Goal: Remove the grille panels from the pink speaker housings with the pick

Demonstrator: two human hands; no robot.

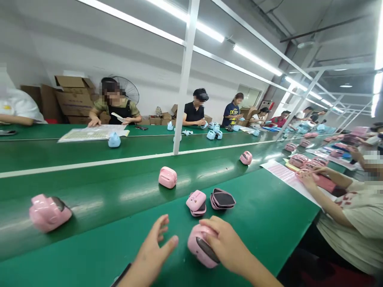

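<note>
Head view: hands are working at a green bench
The right hand is gripping a pink plastic device at lower centre; the left hand is hovering beside it, fingers spread wide.

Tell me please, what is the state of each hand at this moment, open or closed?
Left hand: open, fingers spread, holding nothing.
Right hand: closed over the pink plastic device, holding it.
</note>
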